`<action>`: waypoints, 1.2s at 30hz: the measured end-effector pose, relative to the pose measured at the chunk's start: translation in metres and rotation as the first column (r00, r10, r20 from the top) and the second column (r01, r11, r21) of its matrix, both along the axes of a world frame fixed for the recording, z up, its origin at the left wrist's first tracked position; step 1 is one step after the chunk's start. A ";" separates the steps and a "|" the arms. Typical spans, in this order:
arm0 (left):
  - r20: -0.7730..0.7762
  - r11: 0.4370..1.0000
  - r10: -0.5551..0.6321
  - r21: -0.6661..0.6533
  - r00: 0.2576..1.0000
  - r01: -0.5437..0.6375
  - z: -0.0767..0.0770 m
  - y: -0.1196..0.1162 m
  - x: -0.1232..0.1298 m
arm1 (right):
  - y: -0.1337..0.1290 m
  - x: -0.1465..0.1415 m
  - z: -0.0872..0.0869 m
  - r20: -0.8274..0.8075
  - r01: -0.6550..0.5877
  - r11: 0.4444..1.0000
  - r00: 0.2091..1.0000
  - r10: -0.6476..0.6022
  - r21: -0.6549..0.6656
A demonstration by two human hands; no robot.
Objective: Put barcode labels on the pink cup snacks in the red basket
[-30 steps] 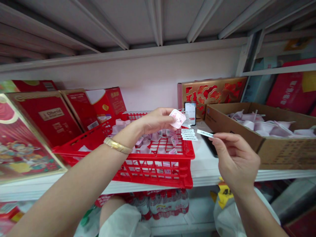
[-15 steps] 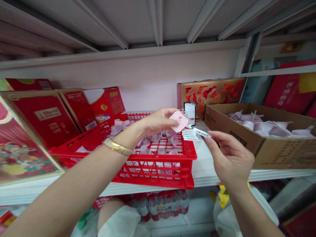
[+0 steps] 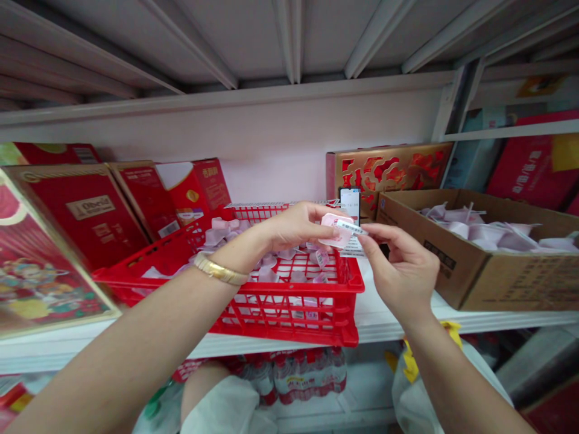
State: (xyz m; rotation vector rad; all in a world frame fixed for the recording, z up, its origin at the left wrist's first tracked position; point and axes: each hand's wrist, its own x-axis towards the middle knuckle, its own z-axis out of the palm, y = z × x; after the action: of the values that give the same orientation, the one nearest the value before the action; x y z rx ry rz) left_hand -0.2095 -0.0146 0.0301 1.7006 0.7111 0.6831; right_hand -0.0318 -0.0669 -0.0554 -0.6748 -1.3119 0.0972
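My left hand (image 3: 307,227) pinches a small pink plastic cup (image 3: 331,239) by its edge, its printed lid facing me, above the right end of a red plastic basket (image 3: 289,290). Between the thumb and fingers of my right hand (image 3: 400,259) is a white barcode sticker (image 3: 350,228), lying across the cup's lid. Whether it is stuck down I cannot tell. Several similar cups (image 3: 266,273) lie in the basket, some bearing barcode stickers. Behind my hands a phone (image 3: 351,202) stands upright, with more sticker strips (image 3: 353,247) in front of it.
At right, an open cardboard box (image 3: 488,283) holds more pale cups (image 3: 488,232). Red gift boxes (image 3: 84,211) stand at left, a gold-and-red box (image 3: 389,166) at the back. Bottled water (image 3: 298,380) sits below the white shelf (image 3: 380,328); metal beams run overhead.
My right hand has moved left, bringing the barcode sticker from beside the cup onto its lid. My left hand has shifted slightly right and still holds the cup.
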 end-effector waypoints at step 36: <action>0.004 0.999 -0.015 -0.035 1.000 0.015 0.000 -0.003 0.002 | -0.023 -0.014 -0.015 0.301 0.394 0.917 0.869 -0.393 0.059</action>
State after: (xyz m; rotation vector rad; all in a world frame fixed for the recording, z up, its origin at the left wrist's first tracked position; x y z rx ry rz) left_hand -0.2075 -0.0171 0.0304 1.6701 0.7027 0.6595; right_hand -0.0460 -0.0899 -0.0706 -0.9784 -1.4426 -0.3527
